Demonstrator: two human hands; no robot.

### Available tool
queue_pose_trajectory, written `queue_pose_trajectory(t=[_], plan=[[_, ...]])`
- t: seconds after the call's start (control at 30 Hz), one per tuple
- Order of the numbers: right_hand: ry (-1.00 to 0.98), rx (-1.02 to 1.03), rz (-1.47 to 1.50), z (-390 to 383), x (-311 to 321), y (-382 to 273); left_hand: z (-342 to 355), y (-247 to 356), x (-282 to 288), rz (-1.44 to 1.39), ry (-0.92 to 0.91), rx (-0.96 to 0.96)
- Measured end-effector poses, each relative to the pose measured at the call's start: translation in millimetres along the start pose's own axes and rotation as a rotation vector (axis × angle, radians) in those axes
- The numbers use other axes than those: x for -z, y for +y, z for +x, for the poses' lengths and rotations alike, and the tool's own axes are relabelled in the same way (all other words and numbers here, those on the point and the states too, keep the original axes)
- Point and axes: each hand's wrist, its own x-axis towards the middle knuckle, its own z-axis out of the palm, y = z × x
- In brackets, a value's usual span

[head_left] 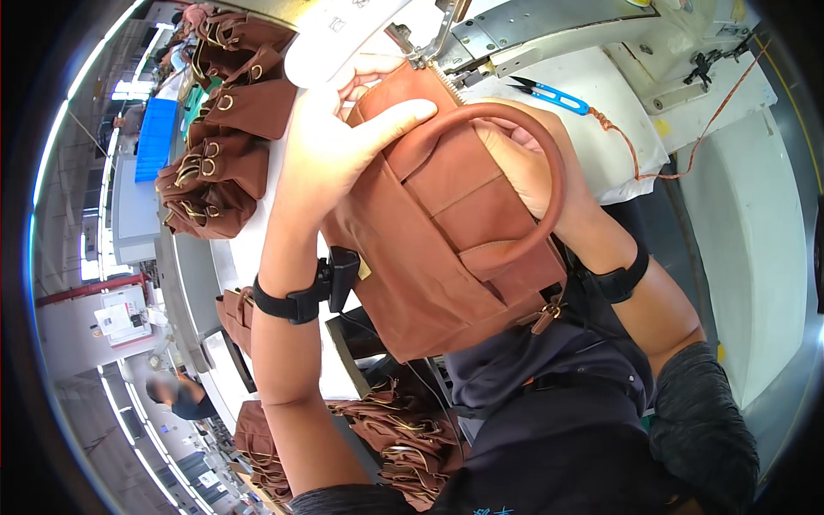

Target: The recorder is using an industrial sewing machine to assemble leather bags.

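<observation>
A brown leather handbag (pixel 390 266) lies tilted across the middle, held up by both my hands. My left hand (pixel 330 142) grips its far left edge, thumb on top and fingers curled beneath the panel. My right hand (pixel 525 167) clasps the far right side, its thumb resting inside the loop of the rounded handle (pixel 560 163). A zipper strip (pixel 446 83) along the bag's far end sits right by the sewing machine's needle area (pixel 419 58). A zipper pull (pixel 546 319) hangs at the near right corner. Some fingers of both hands are hidden by the leather.
The sewing machine's metal bed (pixel 524 39) spans the far side. Blue thread snips (pixel 554 97) on an orange cord lie to the right on a white surface. Several brown bags (pixel 227 129) are piled at the left, and more brown pieces (pixel 403 446) are heaped below my left forearm.
</observation>
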Motion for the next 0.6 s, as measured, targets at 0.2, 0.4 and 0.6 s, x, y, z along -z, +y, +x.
queue_pose_trajectory(t=[0.2,0.4,0.6], plan=[[-0.030,-0.145,0.005,-0.6,1.8,-5.1,3.1,-3.5,1.5,-0.084,0.002,0.011],[-0.037,-0.204,0.119,-7.8,4.0,-7.1,7.5,-4.4,7.6,-0.012,-0.067,0.041],[0.006,-0.138,0.101,8.8,-1.8,7.1,18.8,-9.0,15.3,-0.236,-0.134,0.190]])
